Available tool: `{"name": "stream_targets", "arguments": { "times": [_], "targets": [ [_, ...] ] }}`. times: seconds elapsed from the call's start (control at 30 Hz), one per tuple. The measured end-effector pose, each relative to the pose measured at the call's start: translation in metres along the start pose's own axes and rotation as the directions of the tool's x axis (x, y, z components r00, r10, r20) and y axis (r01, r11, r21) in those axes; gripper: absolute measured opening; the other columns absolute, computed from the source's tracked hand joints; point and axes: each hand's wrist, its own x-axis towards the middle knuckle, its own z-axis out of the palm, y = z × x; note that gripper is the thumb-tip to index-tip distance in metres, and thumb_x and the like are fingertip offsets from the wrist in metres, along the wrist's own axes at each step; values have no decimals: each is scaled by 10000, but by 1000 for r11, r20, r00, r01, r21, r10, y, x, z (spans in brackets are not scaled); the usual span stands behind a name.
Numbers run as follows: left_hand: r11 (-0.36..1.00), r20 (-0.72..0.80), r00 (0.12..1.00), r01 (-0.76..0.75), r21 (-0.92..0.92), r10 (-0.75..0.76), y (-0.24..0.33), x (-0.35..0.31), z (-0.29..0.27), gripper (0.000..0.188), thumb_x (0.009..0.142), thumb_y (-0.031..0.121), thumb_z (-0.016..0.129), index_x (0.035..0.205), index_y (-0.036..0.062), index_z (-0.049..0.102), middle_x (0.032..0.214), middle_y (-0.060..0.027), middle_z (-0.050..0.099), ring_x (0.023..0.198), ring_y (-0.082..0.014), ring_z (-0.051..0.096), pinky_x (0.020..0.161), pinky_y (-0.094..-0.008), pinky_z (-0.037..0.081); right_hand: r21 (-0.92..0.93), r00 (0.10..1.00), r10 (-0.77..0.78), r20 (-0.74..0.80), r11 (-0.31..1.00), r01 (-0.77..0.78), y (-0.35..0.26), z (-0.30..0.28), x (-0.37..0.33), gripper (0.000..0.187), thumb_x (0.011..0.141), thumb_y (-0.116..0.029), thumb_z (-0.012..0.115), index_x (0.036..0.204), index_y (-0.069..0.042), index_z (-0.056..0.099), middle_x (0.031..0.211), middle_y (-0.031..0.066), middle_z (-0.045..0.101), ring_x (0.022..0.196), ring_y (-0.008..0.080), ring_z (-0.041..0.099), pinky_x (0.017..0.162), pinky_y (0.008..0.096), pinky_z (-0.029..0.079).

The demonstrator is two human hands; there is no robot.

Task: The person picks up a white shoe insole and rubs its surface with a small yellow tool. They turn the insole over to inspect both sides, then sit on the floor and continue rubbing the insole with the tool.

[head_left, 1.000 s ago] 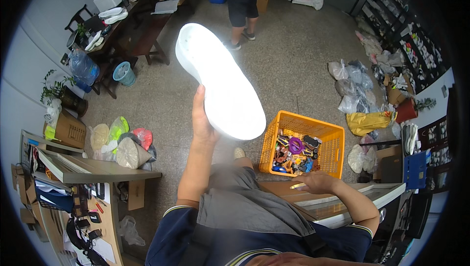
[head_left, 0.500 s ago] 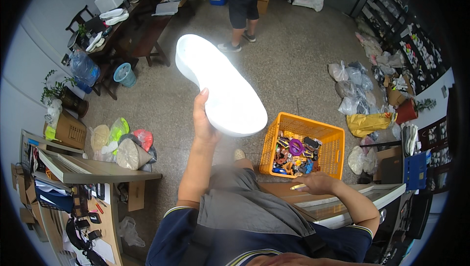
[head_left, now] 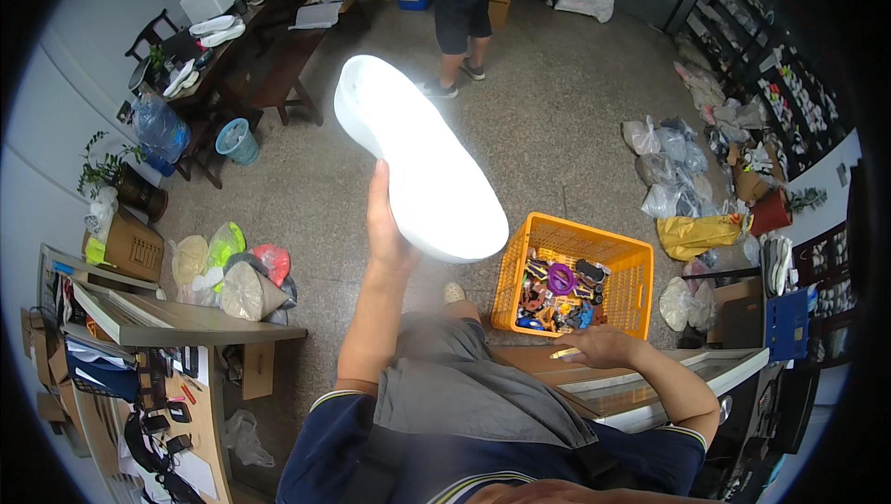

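My left hand (head_left: 388, 230) grips a big white shoe sole (head_left: 427, 165) by its near left side. The thumb lies along the edge and the other fingers are hidden beneath. The sole is held up in the air in front of me, slanting from far left to near right, its face very bright. My right hand (head_left: 601, 348) hangs low at the near edge of an orange plastic crate (head_left: 577, 226). Its fingers are closed on a small pale yellow thing (head_left: 563, 354), too small to name. Several colourful small pieces, among them a purple ring (head_left: 561, 278), lie in the crate.
A person (head_left: 462, 3) in dark shorts stands ahead. Bagged goods (head_left: 673, 165) and a yellow sack (head_left: 701, 235) lie on the right. Left are a blue bin (head_left: 237, 142), a bench (head_left: 283, 86) and plastic bags (head_left: 251, 290). Cabinet panels (head_left: 186, 326) flank me.
The sole has tipped slightly in my left hand, its far end rising a little and its bright face turning a bit. My right hand has hardly moved.
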Motion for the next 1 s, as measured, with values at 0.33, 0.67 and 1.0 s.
{"name": "stream_targets", "arguments": {
  "times": [0.33, 0.67, 1.0],
  "targets": [
    [994, 106, 990, 87, 62, -93, 5, -9, -1, 705, 958, 473, 520, 1381, -82, 414, 1226, -247, 590, 1081, -279, 651, 856, -362, 588, -3, 1000, 15, 8, 1000, -15, -4, -4, -1, 418, 962, -329, 598, 1334, -145, 553, 1156, 179, 671, 1096, 368, 629, 911, 493, 497],
    [990, 95, 992, 75, 116, -86, 7, -8, 0, 651, 944, 433, 474, 1327, -93, 456, 1171, -222, 609, 1054, -275, 652, 908, -362, 546, -6, 1000, 15, 5, 1000, -15, -4, -3, -1, 419, 960, -322, 597, 1337, -146, 547, 1159, 173, 671, 1098, 366, 628, 911, 494, 497],
    [990, 96, 993, 53, 131, -66, 8, -9, 7, 640, 1008, 457, 384, 1371, -68, 428, 1204, -216, 601, 1079, -259, 648, 922, -366, 550, -44, 998, 41, 53, 998, -39, 0, -2, 2, 456, 988, -448, 537, 1372, -201, 528, 1253, 129, 648, 1127, 368, 628, 936, 506, 492]
  ]
}}
